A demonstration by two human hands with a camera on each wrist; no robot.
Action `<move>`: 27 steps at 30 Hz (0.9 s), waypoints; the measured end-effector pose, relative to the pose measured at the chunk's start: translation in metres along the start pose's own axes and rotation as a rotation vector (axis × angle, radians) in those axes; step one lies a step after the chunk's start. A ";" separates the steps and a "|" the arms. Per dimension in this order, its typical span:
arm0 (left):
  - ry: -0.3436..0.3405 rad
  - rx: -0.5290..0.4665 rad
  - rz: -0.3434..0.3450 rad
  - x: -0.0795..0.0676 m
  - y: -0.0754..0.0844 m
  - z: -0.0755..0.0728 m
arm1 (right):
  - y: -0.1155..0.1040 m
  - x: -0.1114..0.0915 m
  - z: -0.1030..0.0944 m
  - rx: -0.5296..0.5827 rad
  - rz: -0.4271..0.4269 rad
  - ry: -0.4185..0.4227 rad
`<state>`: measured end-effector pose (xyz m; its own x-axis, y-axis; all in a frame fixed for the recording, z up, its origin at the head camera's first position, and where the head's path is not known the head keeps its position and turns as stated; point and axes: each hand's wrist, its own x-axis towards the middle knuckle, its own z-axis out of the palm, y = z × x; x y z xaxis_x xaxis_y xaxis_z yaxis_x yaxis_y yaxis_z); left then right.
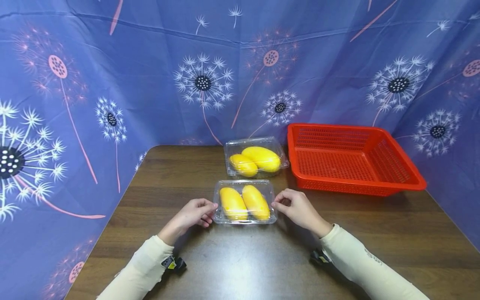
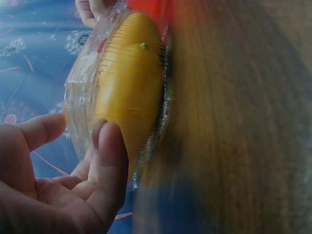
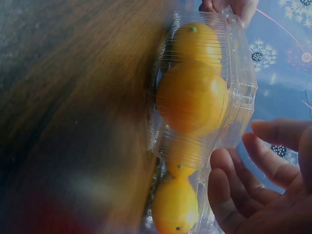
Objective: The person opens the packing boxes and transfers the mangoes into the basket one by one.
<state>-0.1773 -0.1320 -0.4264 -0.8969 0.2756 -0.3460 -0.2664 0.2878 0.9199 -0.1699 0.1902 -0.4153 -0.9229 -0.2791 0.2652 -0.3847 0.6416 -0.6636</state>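
A clear plastic clamshell box (image 1: 245,222) with two yellow mangoes (image 1: 256,202) inside lies on the table in the head view. My left hand (image 1: 193,214) pinches its left edge between thumb and fingers. At the right edge, the thumb and fingertips of my right hand (image 1: 298,208) hold the rim. In the left wrist view the thumb (image 2: 46,129) is at the box's upper edge, with the fingers lower along its side. Behind it, a second clear box (image 1: 232,146) holds two more mangoes (image 1: 261,158). Whether the front lid is fully latched cannot be told.
A red perforated plastic basket (image 1: 360,187) stands at the back right, close beside the rear box. The brown wooden table (image 1: 180,166) meets a blue dandelion-print cloth (image 1: 150,83) behind and at both sides.
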 end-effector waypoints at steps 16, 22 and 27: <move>-0.091 0.011 -0.032 -0.004 -0.011 -0.001 | -0.006 -0.015 -0.005 -0.109 -0.340 -0.121; -0.120 -0.031 -0.042 -0.006 -0.014 0.002 | -0.003 -0.018 -0.001 -0.226 -0.471 -0.071; -0.115 -0.079 -0.034 -0.008 -0.016 0.004 | -0.003 -0.019 0.002 -0.283 -0.517 -0.041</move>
<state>-0.1643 -0.1357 -0.4392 -0.8417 0.3716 -0.3916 -0.3267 0.2270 0.9175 -0.1512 0.1920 -0.4197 -0.6152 -0.6301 0.4738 -0.7788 0.5791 -0.2411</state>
